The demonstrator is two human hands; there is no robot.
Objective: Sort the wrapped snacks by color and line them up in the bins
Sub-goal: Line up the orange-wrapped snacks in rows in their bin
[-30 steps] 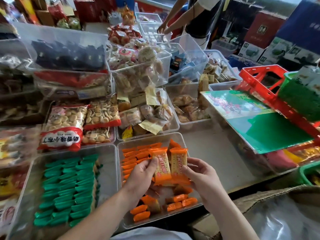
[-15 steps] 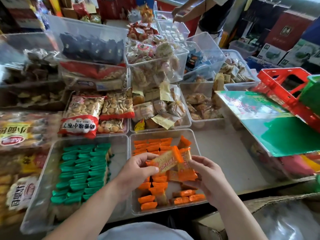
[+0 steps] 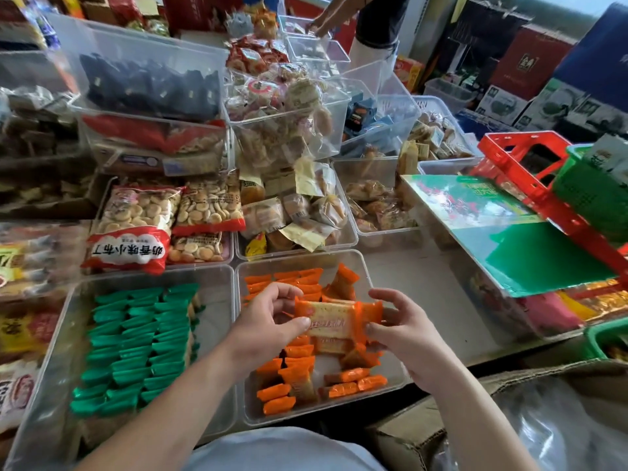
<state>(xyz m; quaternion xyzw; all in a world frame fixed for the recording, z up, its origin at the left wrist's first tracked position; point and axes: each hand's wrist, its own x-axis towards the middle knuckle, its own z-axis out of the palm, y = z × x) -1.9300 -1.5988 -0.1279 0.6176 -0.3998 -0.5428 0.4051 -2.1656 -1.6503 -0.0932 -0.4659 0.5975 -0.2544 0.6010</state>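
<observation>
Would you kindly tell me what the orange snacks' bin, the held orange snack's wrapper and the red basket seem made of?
Bin: clear, smooth hard plastic; the contents show through its walls. Held orange snack: wrapper looks like thin glossy plastic film, with crimped ends and a sheen. Red basket: moulded, fairly shiny plastic, probably, with open slots.

a red crate (image 3: 520, 147) stands by a green-topped box (image 3: 530, 253), bagged round biscuits (image 3: 136, 215) well apart.
</observation>
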